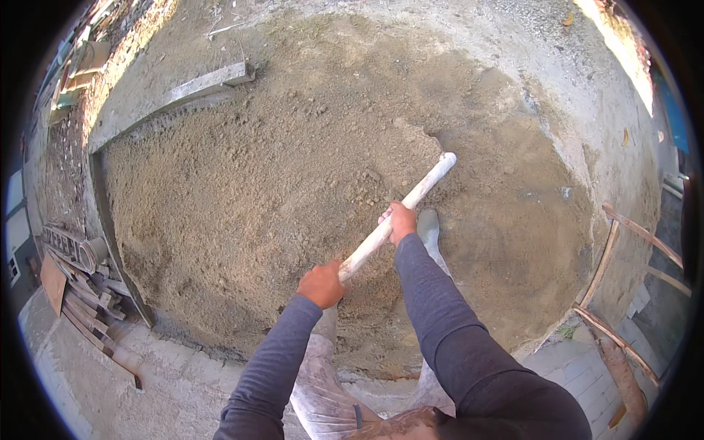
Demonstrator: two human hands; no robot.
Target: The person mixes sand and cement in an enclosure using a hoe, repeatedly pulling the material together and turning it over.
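Both my hands are closed around a thick, pale wooden tool handle (367,248) that slants from lower left to upper right over a bed of brown sand (220,183). My left hand (321,284) wraps the near end. Farther up, my right hand (400,222) grips the handle about midway along its visible length. The handle's rounded far end meets a small heap of sand (422,138). Any blade there is hidden, so the tool's kind cannot be told. My boot (429,227) stands on the sand just beyond my right hand.
A concrete curb (209,84) borders the sand at the far left, and a board edge (117,235) runs down its left side. Scrap planks (88,312) and a bucket (93,253) lie beyond. Wooden poles (601,260) stand at the right, near pale paving blocks (576,367).
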